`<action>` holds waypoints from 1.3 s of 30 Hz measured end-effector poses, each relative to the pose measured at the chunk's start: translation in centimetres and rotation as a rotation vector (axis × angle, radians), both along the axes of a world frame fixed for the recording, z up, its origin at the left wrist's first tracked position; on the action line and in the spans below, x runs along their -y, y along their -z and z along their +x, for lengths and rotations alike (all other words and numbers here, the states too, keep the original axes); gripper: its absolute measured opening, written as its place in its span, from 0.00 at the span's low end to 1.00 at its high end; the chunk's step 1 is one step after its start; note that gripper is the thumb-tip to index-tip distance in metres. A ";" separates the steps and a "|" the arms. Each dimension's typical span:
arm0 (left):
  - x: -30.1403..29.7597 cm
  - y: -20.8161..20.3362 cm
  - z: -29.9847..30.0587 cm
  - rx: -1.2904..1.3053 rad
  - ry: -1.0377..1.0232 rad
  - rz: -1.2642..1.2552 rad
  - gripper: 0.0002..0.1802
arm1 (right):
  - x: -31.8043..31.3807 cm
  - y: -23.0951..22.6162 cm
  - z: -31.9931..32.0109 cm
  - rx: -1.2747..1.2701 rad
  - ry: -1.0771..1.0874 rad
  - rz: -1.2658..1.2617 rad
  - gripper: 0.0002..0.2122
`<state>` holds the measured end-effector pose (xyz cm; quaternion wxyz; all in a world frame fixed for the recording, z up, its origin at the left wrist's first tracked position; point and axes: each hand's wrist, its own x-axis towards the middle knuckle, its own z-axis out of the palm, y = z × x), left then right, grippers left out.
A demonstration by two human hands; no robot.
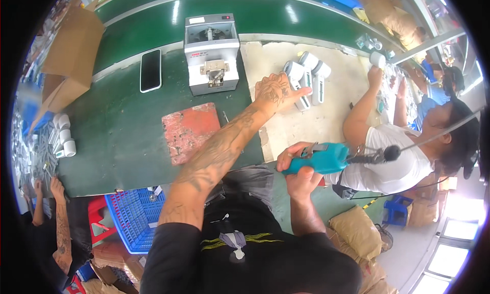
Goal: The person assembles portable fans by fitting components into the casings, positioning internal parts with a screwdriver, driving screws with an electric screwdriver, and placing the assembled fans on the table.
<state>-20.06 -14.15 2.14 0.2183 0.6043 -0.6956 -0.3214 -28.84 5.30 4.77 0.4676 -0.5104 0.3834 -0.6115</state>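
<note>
My left hand [275, 92] reaches across to the far right of the bench, its fingers curled. Its thumb lies over the handle of a white handheld device [302, 103], which sits between thumb and forefinger; the other fingertips are hidden. Beside it lie more such white devices with round heads, one being a white device [319, 85] with a grey strip. Close to my body, my right hand [301, 176] is wrapped round a teal electric screwdriver [324, 159], held roughly level. A coiled dark cord runs from its right end.
A grey screw feeder [212, 54] stands at the back, with a phone [151, 70] left of it. A worn red pad [189, 131] lies in front. Co-workers sit left and right; a blue basket [133, 217] is below the bench edge. A cardboard box [74, 59] stands far left.
</note>
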 end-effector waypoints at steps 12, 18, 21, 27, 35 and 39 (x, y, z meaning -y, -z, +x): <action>-4.0 -1.2 5.3 -0.175 -0.045 -0.041 0.21 | 1.9 2.0 -1.8 0.034 -0.024 0.002 0.35; -11.7 -1.6 13.1 -0.058 -0.031 -0.612 0.12 | 4.0 0.7 0.4 -0.053 -0.135 0.025 0.28; -13.7 -1.4 17.1 0.025 0.044 -0.557 0.14 | 4.9 -0.7 2.4 -0.066 -0.166 0.051 0.30; -13.7 0.6 21.2 -0.021 0.041 -0.469 0.12 | 9.8 -1.4 8.1 0.098 -0.281 -0.070 0.31; -14.1 2.2 21.3 -0.048 0.002 -0.487 0.13 | 18.1 -2.5 15.9 -0.049 -0.154 -0.286 0.20; -14.0 2.3 21.2 -0.064 -0.010 -0.496 0.12 | 19.4 -0.8 16.4 -0.028 -0.179 -0.336 0.18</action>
